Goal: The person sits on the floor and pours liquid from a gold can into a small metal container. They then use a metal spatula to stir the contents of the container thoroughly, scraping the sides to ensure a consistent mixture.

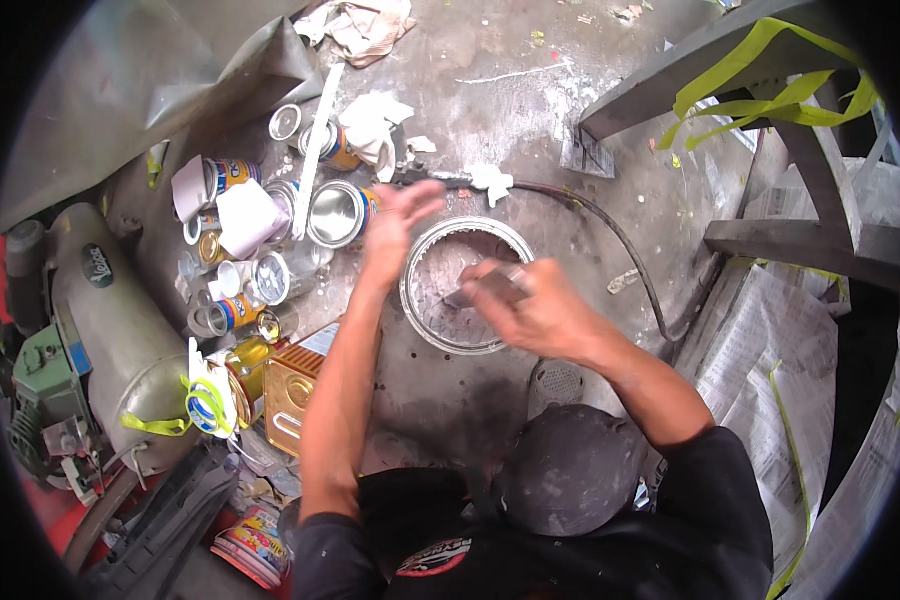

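Right hand over a white-rimmed round bucket, left hand spread beside it

On the grey, stained floor (500, 110) stands an open, round bucket with a thick white rim (408, 295), in the middle of the scene. The right hand (515, 305) is over the right part of its mouth, fingers closed around a flat, dark grey piece (505, 287); blur hides what it is made of, and whether it touches the bucket cannot be told. The left hand (395, 222) is raised just beyond the bucket's left side, fingers spread wide and blurred, with nothing visible in its grasp. Nearest to it on the left is an open, silver-topped metal can with a blue and yellow label (336, 214).

Further left lie more cans and cups, with a long, thin white strip (317, 152) across some of them. Nearer is a rectangular gold metal tin (290, 400); at far left, a grey cylindrical tank (120, 325). Beyond the bucket, a black hose (625, 240) curves rightward. On the right, printed paper sheets (770, 365) lie near a grey frame (820, 195) hung with bright yellow ribbon (810, 116).
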Available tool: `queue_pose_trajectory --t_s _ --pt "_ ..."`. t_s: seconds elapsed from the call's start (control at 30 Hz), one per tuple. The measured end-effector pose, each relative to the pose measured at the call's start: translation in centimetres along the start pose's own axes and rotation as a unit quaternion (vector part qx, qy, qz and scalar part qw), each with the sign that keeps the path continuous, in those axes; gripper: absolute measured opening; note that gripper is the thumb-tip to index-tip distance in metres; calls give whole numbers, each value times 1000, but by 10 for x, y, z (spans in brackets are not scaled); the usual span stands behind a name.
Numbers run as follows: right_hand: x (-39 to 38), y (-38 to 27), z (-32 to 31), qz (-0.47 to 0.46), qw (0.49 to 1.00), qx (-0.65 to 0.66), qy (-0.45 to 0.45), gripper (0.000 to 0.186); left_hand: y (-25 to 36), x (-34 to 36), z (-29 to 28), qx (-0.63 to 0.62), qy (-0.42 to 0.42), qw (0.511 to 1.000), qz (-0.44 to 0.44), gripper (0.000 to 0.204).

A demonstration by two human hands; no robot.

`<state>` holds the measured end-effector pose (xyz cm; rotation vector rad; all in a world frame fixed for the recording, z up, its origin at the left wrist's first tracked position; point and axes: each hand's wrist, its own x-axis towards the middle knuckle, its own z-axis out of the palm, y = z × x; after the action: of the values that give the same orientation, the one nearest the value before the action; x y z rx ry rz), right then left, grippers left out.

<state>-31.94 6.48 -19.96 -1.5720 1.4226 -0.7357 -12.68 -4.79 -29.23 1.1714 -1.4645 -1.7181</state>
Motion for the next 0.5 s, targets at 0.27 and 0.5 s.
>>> queue_pose_trajectory --t_s 0.27,0.5 --pt "0 -42 -75 -14 994 102 -27 17 -43 -135 88 -252 404 878 -52 84" --pt "1 2 1 -107 990 15 -86 15 -36 -117 110 -281 417 859 -100 74"
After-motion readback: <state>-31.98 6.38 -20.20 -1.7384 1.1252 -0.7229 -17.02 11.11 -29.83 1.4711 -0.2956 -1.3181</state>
